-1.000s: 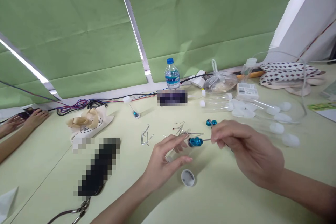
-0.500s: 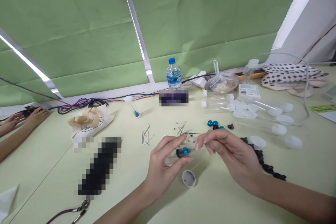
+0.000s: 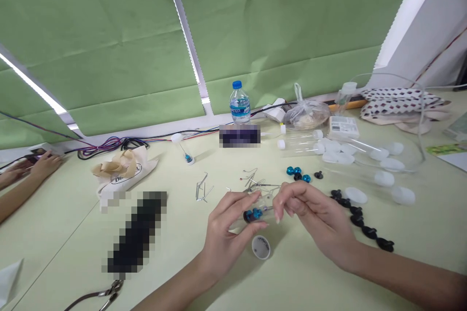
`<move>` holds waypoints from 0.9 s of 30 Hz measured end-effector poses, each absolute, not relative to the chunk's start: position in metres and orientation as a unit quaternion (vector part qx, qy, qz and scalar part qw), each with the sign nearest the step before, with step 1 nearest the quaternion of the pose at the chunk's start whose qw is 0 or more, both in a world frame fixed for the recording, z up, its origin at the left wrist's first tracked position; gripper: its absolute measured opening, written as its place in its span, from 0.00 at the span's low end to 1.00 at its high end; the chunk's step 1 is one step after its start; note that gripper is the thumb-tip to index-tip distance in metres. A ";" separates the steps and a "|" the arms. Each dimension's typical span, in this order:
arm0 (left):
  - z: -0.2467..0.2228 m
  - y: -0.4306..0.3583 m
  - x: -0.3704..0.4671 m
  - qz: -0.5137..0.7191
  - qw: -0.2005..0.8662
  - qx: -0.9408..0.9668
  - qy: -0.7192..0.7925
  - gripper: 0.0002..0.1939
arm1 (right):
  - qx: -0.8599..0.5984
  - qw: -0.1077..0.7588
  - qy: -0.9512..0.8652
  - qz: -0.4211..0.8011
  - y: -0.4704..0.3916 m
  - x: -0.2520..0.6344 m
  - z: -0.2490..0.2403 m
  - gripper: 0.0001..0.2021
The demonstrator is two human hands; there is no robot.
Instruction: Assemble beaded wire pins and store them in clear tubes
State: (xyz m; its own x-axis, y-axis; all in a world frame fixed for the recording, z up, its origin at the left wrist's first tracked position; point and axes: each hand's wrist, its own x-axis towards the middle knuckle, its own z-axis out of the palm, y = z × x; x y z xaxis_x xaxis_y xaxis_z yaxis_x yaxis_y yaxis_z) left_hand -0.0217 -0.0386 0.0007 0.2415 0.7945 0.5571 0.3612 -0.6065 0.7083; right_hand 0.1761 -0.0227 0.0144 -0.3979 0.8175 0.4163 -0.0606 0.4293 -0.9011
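My left hand (image 3: pixel 228 235) is closed around a clear plastic piece with a blue and black fitting (image 3: pixel 253 215) inside it. My right hand (image 3: pixel 315 216) is pinched just to the right, on a thin metal rod (image 3: pixel 269 208) that reaches to the blue fitting; most of the rod is hidden by the fingers. Below the hands stands a small white cap (image 3: pixel 261 248) with tiny dark bits in it. Thin metal pins and rods (image 3: pixel 255 182) lie just beyond, and bent hex keys (image 3: pixel 203 188) lie to the left.
Blue and black round parts (image 3: pixel 298 175) and a row of black knobs (image 3: pixel 363 221) lie at right. Clear tubes with white caps (image 3: pixel 301 146) lie behind. A water bottle (image 3: pixel 240 104) stands at the back. A cloth pouch (image 3: pixel 127 172) and another person's hands (image 3: pixel 45 163) are at left.
My right hand has shifted slightly, its fingers curling a little lower beside the blue fitting. My left hand keeps its grip. The whole view has moved slightly.
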 end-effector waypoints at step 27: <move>-0.002 -0.030 -0.037 0.418 0.146 0.823 0.356 0.28 | -0.287 0.344 -0.888 0.101 -0.015 0.185 0.022 0.11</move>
State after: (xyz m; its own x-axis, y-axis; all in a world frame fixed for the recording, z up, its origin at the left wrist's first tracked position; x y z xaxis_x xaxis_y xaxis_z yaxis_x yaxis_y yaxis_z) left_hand -0.0367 -0.0298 -0.0020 0.3972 0.7078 0.5842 0.4630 -0.7041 0.5384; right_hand 0.1850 -0.0146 0.0219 -0.5988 0.5802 0.5521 0.4407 0.8143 -0.3778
